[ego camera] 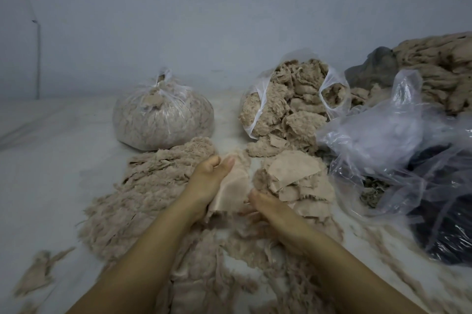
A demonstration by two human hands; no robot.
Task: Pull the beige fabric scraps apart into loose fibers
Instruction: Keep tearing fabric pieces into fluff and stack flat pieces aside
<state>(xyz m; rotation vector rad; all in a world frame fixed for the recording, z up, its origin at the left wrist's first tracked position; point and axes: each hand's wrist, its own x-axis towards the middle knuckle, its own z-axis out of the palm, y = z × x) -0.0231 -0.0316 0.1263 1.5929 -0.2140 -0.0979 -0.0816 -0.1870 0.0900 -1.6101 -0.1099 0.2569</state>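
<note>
A beige fabric scrap (233, 189) hangs stretched between both hands at the centre. My left hand (208, 179) pinches its upper edge between thumb and curled fingers. My right hand (265, 211) grips the lower edge, fingers mostly hidden under the cloth. A heap of loose beige fibers (143, 186) spreads to the left of my hands. A stack of whole beige scraps (293, 175) lies just right of them. More frayed fibers (229, 262) lie beneath my forearms.
A tied clear bag of fibers (163, 114) stands at the back left. An open plastic bag of scraps (293, 101) lies at the back right. Crumpled clear plastic (383, 129) over dark material (447, 224) fills the right. A pale wall (178, 19) rises behind.
</note>
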